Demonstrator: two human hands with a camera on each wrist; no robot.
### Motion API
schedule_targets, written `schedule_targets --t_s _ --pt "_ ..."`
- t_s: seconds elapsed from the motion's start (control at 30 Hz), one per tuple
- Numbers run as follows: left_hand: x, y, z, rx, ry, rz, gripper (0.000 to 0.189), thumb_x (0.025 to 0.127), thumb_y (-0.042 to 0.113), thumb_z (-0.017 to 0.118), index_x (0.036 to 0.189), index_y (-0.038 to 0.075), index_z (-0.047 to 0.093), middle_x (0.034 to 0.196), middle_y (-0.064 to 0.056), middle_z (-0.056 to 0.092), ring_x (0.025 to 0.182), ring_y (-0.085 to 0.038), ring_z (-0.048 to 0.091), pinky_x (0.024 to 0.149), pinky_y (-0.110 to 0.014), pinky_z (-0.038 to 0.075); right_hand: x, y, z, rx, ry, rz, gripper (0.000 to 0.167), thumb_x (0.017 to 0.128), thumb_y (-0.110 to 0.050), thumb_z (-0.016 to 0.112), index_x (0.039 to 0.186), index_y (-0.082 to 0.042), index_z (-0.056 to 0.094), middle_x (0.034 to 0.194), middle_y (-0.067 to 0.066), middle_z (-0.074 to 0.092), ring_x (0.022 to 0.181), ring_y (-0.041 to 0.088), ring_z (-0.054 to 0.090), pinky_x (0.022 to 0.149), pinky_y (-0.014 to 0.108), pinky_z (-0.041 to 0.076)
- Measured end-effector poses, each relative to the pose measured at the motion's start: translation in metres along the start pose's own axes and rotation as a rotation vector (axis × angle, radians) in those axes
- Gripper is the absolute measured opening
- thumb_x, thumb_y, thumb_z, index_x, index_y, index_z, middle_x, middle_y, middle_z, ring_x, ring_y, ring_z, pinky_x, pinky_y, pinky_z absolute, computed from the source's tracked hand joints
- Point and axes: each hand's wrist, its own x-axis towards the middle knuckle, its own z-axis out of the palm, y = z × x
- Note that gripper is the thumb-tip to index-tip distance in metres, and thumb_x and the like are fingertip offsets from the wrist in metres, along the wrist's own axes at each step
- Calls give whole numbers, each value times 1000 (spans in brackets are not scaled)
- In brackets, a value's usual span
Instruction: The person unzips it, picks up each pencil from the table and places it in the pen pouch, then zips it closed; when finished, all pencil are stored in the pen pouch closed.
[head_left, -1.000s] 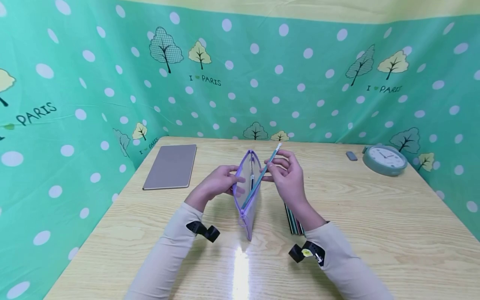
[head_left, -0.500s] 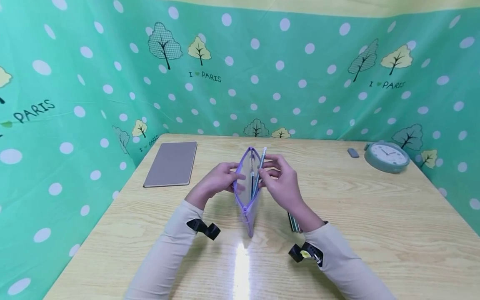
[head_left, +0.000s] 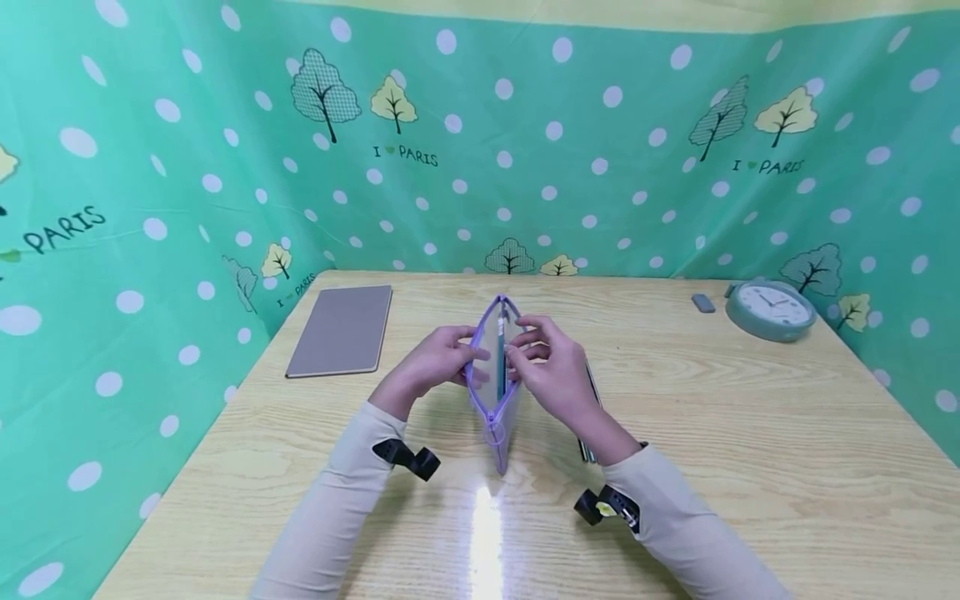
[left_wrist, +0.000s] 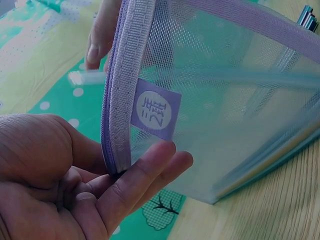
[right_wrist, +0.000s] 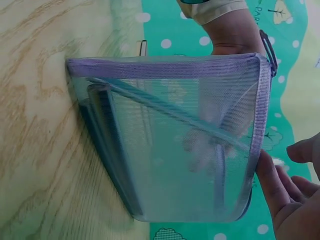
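The pencil (head_left: 501, 371) has moved off the pouch's right edge and lies inside the pouch (head_left: 506, 442), slanting. Leftmost is the notebook (head_left: 341, 332); my left hand (head_left: 431, 360) grips the upright pouch's rim. My right hand (head_left: 557, 371), thumb apart from fingers, touches the opposite rim. Other pencils (head_left: 587, 452) lie below my forearm, then the grey block (head_left: 702, 302) and clock (head_left: 771, 310).

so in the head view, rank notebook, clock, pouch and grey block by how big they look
1. Notebook
2. Pouch and clock: too close to rank, the pouch being partly covered
3. Grey block
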Motion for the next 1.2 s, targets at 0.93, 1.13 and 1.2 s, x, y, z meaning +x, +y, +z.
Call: schedule_targets --t_s 0.93,1.13,1.2 --pt "-3 -1 3 0 -4 -4 49 105 3 48 151 -12 40 115 -30 72 77 -19 76 82 -39 65 39 97 -102 -594 -328 513 14 94 1 64 103 10 65 70 13 66 53 16 65 51 30 62" --pt "-3 -1 2 -2 -7 -4 50 105 2 46 152 -13 37 129 -31 66 79 -21 77 83 -40 65 38 103 -95 -605 -294 521 11 90 1 68 99 8 66 71 12 66 51 15 65 49 29 61" --pt "-3 -2 3 -3 -9 -4 50 105 2 46 152 -13 37 129 -32 65 78 -21 76 83 -39 65 38 103 -94 -619 -290 521 12 90 0 70 98 7 65 72 13 66 50 16 66 49 29 61"
